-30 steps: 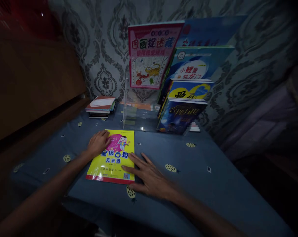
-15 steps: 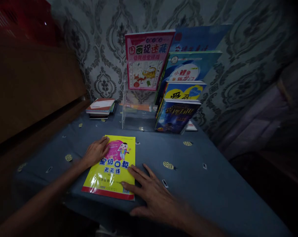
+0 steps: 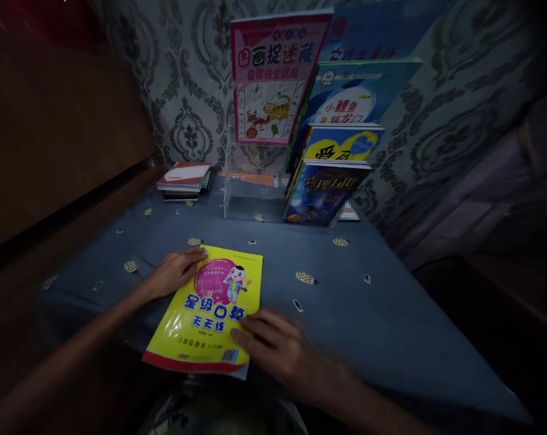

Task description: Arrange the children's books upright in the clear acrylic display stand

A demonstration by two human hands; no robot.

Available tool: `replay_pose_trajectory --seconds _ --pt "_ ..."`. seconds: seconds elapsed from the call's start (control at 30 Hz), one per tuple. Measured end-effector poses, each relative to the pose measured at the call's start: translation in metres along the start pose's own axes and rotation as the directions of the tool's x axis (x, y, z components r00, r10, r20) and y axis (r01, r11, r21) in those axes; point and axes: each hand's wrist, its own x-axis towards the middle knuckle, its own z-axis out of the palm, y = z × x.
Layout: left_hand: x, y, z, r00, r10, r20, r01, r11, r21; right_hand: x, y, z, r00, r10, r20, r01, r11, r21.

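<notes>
A yellow workbook with a pink circle, a cartoon child and a red bottom strip is near the table's front edge, its lower end reaching past that edge. My left hand is closed on its upper left edge, fingertips at the top corner. Along the lower right edge, my right hand grips it with fingers bent over the cover and the thumb hidden. The cover bows slightly between the two hands.
A clear acrylic stand at the back holds a pink picture book and several blue and yellow books. A small book stack lies back left. Patterned blue cloth covers the table.
My right hand has gone from spread fingers on the cover to gripping its edge. The workbook has shifted slightly towards me, over the table edge. The view has tilted down.
</notes>
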Motion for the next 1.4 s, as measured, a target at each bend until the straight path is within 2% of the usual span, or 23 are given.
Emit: replay_pose_trajectory --seconds 0.1,0.17,0.23,0.3,0.37,0.47,0.57,0.77,0.87,1.0,1.1,1.23,1.3,1.4 --pt "0.003 -0.014 -0.016 0.995 0.043 0.086 -0.025 0.98 -0.2 0.02 0.019 -0.02 0.994 0.048 -0.095 -0.041 0.996 0.074" --pt "0.007 -0.019 -0.026 0.992 0.062 0.107 -0.026 0.951 -0.308 0.036 0.038 -0.032 0.965 0.168 -0.199 -0.148 0.983 0.111" --pt "0.016 -0.018 -0.033 0.996 0.045 0.081 -0.01 0.921 -0.39 0.055 0.06 -0.042 0.898 0.316 -0.307 -0.285 0.948 0.143" --pt "0.029 -0.012 -0.035 0.999 0.006 0.047 0.018 0.869 -0.494 0.074 0.083 -0.05 0.815 0.429 -0.39 -0.368 0.902 0.225" --pt "0.045 -0.006 -0.032 0.999 -0.051 0.005 0.043 0.788 -0.614 0.091 0.103 -0.055 0.751 0.509 -0.42 -0.379 0.854 0.357" --pt "0.069 0.001 -0.024 0.986 -0.151 -0.068 0.054 0.68 -0.731 0.102 0.126 -0.053 0.711 0.583 -0.394 -0.359 0.782 0.51" --pt "0.087 0.0 -0.013 0.965 -0.216 -0.147 0.025 0.637 -0.771 0.096 0.142 -0.035 0.721 0.614 -0.321 -0.373 0.734 0.568" --pt "0.103 -0.002 0.013 0.931 -0.243 -0.274 -0.079 0.597 -0.799 0.061 0.155 0.022 0.713 0.691 -0.117 -0.469 0.594 0.653" --pt "0.102 -0.002 0.024 0.945 -0.22 -0.242 -0.1 0.51 -0.854 0.051 0.154 0.035 0.73 0.682 -0.047 -0.505 0.584 0.636" --pt "0.098 0.001 0.032 0.97 -0.172 -0.171 -0.08 0.438 -0.896 0.05 0.151 0.033 0.754 0.655 -0.059 -0.499 0.628 0.597" --pt "0.096 0.007 0.033 0.953 -0.204 -0.224 -0.11 0.455 -0.884 0.054 0.15 0.03 0.754 0.648 -0.105 -0.488 0.66 0.571" --pt "0.096 0.019 0.034 0.932 -0.231 -0.281 -0.124 0.525 -0.842 0.053 0.148 0.032 0.756 0.638 -0.143 -0.502 0.706 0.499" --pt "0.095 0.022 0.036 0.938 -0.221 -0.267 -0.104 0.557 -0.824 0.052 0.145 0.034 0.758 0.637 -0.143 -0.489 0.699 0.522" --pt "0.093 0.018 0.041 0.938 -0.224 -0.264 -0.091 0.576 -0.812 0.05 0.139 0.034 0.734 0.667 -0.128 -0.487 0.649 0.585"
